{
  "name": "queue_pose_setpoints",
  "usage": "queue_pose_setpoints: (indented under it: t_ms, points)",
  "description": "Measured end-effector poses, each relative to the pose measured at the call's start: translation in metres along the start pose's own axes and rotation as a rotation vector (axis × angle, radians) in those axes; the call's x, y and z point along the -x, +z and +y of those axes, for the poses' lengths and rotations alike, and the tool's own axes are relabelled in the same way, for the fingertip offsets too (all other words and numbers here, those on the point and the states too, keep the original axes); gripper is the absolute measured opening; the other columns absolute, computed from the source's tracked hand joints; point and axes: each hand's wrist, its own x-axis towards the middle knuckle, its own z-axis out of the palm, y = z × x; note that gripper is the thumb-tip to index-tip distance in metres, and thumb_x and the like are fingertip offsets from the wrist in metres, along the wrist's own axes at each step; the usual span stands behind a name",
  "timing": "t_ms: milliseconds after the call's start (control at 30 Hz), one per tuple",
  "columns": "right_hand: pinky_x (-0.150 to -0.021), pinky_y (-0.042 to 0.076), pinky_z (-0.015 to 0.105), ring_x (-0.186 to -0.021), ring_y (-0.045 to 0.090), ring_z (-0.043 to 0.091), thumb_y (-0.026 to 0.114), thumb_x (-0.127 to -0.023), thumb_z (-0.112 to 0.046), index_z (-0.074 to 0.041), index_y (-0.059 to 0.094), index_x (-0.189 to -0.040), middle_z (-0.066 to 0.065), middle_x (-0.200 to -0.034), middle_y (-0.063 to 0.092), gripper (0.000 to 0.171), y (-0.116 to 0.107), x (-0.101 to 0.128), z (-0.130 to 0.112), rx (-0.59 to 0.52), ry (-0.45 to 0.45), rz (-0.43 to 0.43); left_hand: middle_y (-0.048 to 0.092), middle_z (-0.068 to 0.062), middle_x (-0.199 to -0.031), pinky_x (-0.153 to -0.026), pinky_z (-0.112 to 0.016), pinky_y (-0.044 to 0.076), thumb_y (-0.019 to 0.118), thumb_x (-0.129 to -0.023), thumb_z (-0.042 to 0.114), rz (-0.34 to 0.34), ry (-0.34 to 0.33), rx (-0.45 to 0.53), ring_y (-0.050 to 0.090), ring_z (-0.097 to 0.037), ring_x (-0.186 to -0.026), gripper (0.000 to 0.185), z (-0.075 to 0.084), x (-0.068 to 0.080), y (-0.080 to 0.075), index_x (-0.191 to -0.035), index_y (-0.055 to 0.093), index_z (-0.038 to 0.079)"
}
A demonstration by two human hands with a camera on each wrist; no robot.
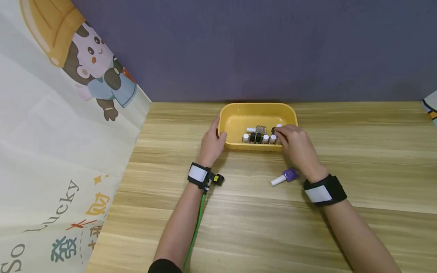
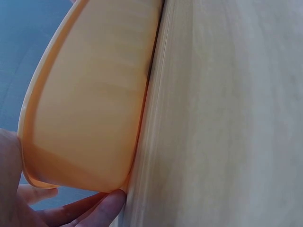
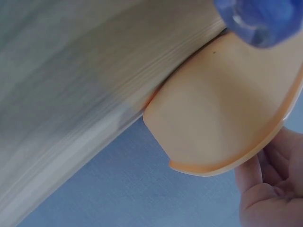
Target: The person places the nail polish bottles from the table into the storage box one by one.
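Note:
A yellow plastic bin (image 1: 235,108) on the wooden table holds several nail polish bottles. White and black caps stand in a row along its near wall, and a glittery bottle (image 1: 261,130) with a white cap lies on its side. My left hand (image 1: 211,146) grips the bin's left end, its fingers (image 2: 106,208) against the outer wall. Over the bin's right end, my right hand (image 1: 297,146) pinches a dark nail polish bottle (image 1: 273,131), mostly hidden by the fingertips. Outside the bin lies a purple nail polish bottle (image 1: 290,174) with a white cap, near the right wrist.
A dark blue-grey panel (image 1: 273,49) rises behind the bin at the table's back edge. At the left hangs a white printed curtain (image 1: 51,144). A green cable (image 1: 196,231) runs along the left forearm from the wrist camera.

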Motion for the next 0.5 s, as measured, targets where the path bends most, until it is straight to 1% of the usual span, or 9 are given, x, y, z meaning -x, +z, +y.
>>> queue_pose_setpoints:
  t_ms: [200, 333, 500]
  points:
    - [-0.077, 0.055, 0.048, -0.088, 0.067, 0.034, 0.064, -0.095, -0.006, 0.005, 0.071, -0.103, 0.02, -0.096, 0.07, 0.016, -0.0015, 0.0, -0.0002, 0.013, 0.006, -0.013, 0.061, -0.004, -0.077, -0.049, -0.03, 0.043, 0.048, -0.096, 0.026, 0.0, -0.005, -0.005, 0.05, -0.015, -0.053, 0.064, 0.0009, 0.0, -0.0004, -0.158, 0.029, 0.023]
    - [-0.076, 0.056, 0.048, -0.088, 0.067, 0.034, 0.065, -0.095, -0.007, 0.005, 0.071, -0.103, 0.02, -0.097, 0.07, 0.016, -0.0024, 0.0007, -0.0011, 0.018, 0.004, -0.015, 0.062, -0.003, -0.078, -0.049, -0.03, 0.043, 0.048, -0.097, 0.027, -0.002, -0.014, -0.008, 0.05, -0.015, -0.053, 0.064, 0.0013, 0.0005, -0.0007, -0.158, 0.028, 0.026]
    - [-0.076, 0.056, 0.048, -0.087, 0.067, 0.034, 0.065, -0.094, -0.007, 0.005, 0.071, -0.102, 0.02, -0.097, 0.07, 0.016, -0.0048, 0.0013, -0.0038, 0.02, -0.001, -0.006, 0.064, -0.003, -0.083, -0.05, -0.03, 0.044, 0.048, -0.097, 0.026, 0.001, -0.007, -0.009, 0.051, -0.015, -0.054, 0.064, 0.0018, 0.0009, -0.0009, -0.158, 0.029, 0.026]
